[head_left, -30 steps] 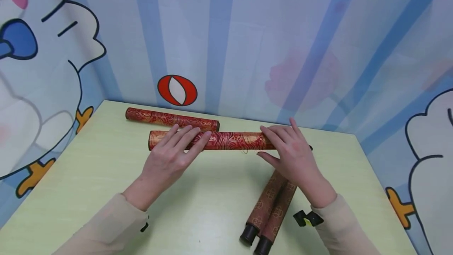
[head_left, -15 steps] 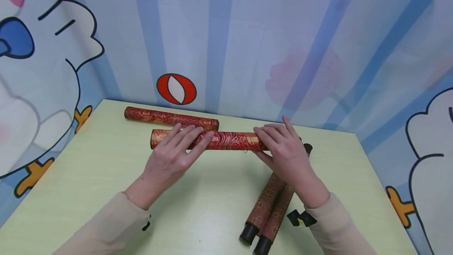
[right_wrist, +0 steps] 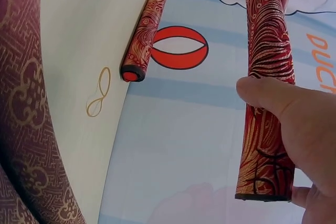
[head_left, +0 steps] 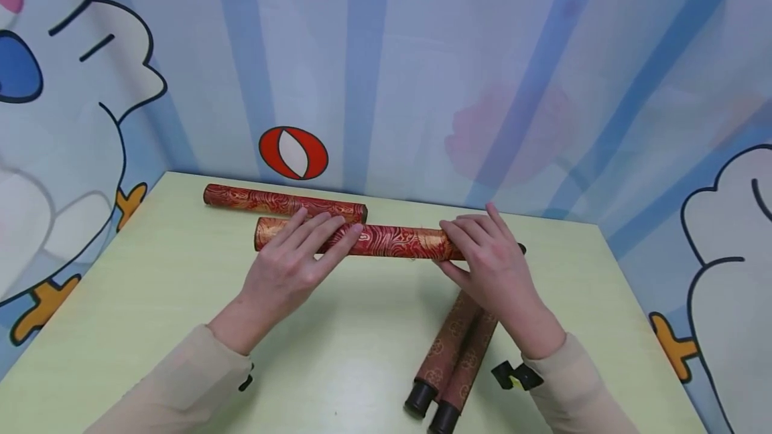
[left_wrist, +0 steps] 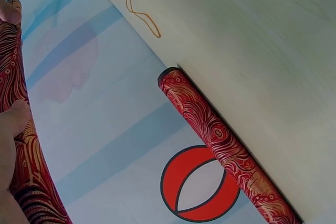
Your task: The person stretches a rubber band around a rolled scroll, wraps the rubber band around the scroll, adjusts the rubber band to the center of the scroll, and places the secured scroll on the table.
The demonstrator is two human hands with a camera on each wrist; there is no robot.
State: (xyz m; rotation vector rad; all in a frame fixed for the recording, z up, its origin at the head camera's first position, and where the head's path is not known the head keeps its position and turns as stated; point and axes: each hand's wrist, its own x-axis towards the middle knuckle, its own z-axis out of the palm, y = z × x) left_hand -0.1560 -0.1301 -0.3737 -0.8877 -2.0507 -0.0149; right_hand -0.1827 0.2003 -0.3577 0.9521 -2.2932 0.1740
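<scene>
A pale green tabletop point(head_left: 151, 300) is softly lit, with a sheen point(head_left: 356, 340) cast at six o'clock. It is walled by a printed backdrop point(head_left: 422, 52) — light blue, crossed by darker stripes point(head_left: 366, 52). White cartoon figures point(head_left: 66, 126) are shown at nine and three, a red-and-white ball point(head_left: 293, 153) at ten — and a pink blotch point(head_left: 509, 132) at two.

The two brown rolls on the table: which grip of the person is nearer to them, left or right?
Right. In the head view, the right grip hides part of the brown rolls; the left grip is farther away, to their left, on the held red roll.
</scene>
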